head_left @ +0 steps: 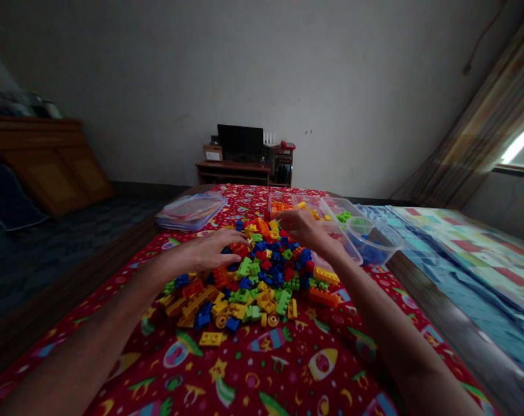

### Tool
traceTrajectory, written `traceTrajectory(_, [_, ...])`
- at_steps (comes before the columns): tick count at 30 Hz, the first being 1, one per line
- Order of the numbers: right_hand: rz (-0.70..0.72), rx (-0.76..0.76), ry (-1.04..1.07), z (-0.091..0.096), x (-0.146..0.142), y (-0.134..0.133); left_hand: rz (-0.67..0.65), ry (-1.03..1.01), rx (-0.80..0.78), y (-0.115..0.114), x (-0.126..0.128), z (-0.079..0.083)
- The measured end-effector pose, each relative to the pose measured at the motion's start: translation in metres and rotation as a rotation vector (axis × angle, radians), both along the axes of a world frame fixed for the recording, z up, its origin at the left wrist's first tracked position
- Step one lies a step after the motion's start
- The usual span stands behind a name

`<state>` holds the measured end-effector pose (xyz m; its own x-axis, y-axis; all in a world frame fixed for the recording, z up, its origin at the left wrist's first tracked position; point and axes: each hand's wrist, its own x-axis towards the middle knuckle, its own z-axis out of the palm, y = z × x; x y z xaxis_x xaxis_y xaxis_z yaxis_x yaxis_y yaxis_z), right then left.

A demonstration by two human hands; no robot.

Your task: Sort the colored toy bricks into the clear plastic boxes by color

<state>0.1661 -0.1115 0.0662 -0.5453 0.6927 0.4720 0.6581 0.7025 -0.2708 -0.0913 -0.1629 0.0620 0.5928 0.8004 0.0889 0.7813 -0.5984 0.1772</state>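
A heap of small plastic building blocks in red, blue, green, yellow and orange lies on a red patterned tablecloth. My left hand rests palm down on the heap's left side, fingers stretched toward the blocks. My right hand reaches over the far right of the heap, fingers curled among the blocks; what they hold, if anything, is hidden.
Clear plastic containers with sorted blocks stand behind the heap at right, beside a round tub with blue blocks. Stacked lids lie at the far left. A bed with a patterned sheet is at right.
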Motion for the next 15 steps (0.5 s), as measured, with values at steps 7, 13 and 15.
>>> traceTrajectory(7, [0.221, 0.036, -0.196, -0.043, -0.062, -0.004, 0.071, 0.239, 0.030, -0.010, 0.019, -0.014])
traceTrajectory(13, [0.144, 0.050, -0.042, -0.045, -0.047, -0.001, -0.022, 0.145, 0.101, -0.003, 0.018, -0.015])
traceTrajectory(15, [0.121, 0.060, 0.016, -0.040, -0.039, -0.006, -0.007, 0.067, 0.100, 0.000, 0.015, -0.012])
